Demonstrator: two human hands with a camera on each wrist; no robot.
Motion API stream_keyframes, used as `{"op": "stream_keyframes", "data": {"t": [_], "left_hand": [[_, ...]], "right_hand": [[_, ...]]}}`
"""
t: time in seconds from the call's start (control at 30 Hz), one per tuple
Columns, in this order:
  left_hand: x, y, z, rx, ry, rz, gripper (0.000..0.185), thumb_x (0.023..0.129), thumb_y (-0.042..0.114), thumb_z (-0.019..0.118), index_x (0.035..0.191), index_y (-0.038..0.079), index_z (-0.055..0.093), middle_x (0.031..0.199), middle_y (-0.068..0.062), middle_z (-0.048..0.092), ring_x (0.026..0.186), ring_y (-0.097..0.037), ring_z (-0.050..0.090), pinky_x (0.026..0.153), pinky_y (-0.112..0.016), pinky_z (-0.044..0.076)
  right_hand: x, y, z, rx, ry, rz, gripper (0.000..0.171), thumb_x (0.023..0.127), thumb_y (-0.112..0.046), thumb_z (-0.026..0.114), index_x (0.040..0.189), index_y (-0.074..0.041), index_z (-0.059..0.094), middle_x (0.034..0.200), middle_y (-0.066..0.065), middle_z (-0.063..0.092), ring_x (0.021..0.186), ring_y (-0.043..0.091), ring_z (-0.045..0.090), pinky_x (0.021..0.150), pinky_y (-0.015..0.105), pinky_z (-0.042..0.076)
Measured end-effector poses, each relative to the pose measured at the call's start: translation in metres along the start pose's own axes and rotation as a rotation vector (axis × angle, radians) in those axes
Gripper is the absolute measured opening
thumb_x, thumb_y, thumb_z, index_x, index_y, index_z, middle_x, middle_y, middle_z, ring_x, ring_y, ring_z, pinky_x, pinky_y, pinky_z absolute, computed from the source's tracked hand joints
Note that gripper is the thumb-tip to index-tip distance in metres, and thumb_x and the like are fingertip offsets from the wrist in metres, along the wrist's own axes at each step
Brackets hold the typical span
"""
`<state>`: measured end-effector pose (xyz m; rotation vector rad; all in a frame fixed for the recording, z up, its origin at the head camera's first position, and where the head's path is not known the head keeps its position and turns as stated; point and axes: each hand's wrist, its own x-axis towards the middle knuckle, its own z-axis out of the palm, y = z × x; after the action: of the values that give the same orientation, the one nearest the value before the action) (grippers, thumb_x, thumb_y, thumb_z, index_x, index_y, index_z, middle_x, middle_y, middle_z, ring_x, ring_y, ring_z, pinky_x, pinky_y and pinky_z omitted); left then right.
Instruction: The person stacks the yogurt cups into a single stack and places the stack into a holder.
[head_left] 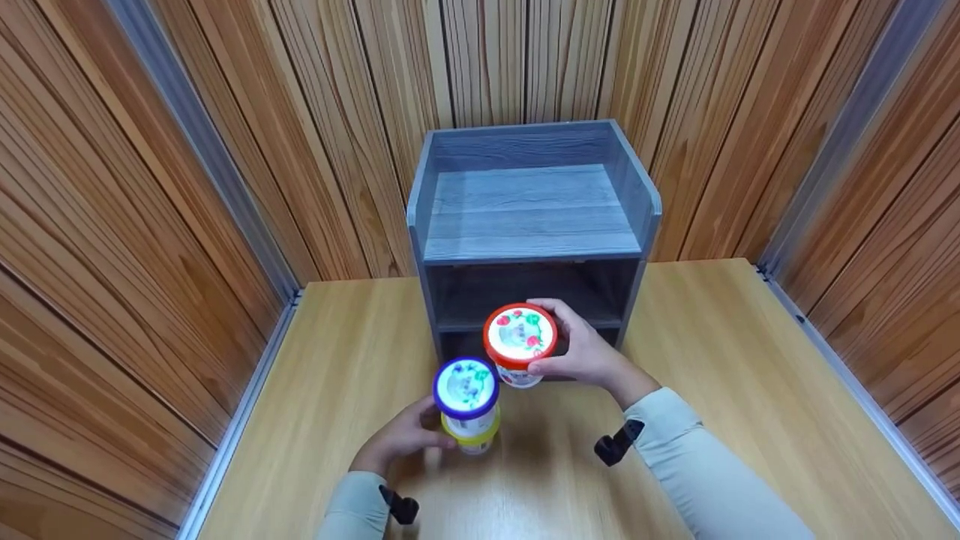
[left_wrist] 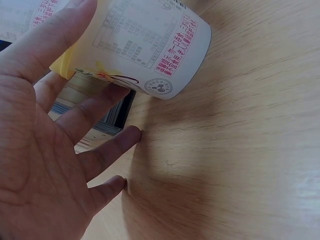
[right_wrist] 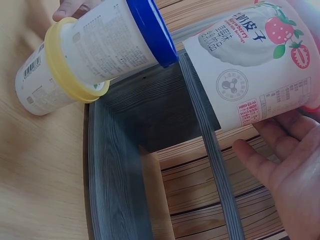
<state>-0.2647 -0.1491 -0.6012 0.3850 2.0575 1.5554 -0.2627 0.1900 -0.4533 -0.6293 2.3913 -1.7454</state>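
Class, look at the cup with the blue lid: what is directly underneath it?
The blue-lidded cup is stacked on a yellow-lidded cup, which the left hand holds. The table lies below. Whether the lower cup touches it is hidden.

Both arms in long pale grey-green sleeves, soft plain fabric, cuffs ending at the wrists. Left sleeve [head_left: 352, 510], right sleeve [head_left: 705, 465]. Black clip-like mount at each cuff: left mount [head_left: 400, 506], right mount [head_left: 619, 442]. Hands bare, no gloves, rings or watch visible.
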Motion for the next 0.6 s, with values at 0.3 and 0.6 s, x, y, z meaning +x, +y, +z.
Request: {"op": "stream_keyframes", "data": {"t": [0.3,0.6], "left_hand": [[-0.002,0.003,0.001,0.012,0.006,0.000,0.082,0.078,0.025,0.088,0.149,0.031,0.048,0.151,-0.001,0.051,0.143,-0.035,0.039,0.117,-0.067,0.018],[-0.002,0.002,0.000,0.011,-0.004,-0.001,0.080,0.079,0.028,0.088,0.148,0.033,0.049,0.150,0.002,0.051,0.143,-0.034,0.039,0.117,-0.067,0.019]], "right_hand": [[0.002,-0.003,0.006,0.010,0.007,-0.017,0.090,0.075,-0.030,0.090,0.148,-0.020,0.040,0.142,0.005,0.053,0.125,0.028,0.053,0.099,0.044,0.053],[0.006,-0.005,0.013,0.034,-0.014,-0.035,0.089,0.076,-0.028,0.090,0.149,-0.019,0.039,0.141,0.006,0.053,0.124,0.027,0.054,0.099,0.042,0.053]]}}
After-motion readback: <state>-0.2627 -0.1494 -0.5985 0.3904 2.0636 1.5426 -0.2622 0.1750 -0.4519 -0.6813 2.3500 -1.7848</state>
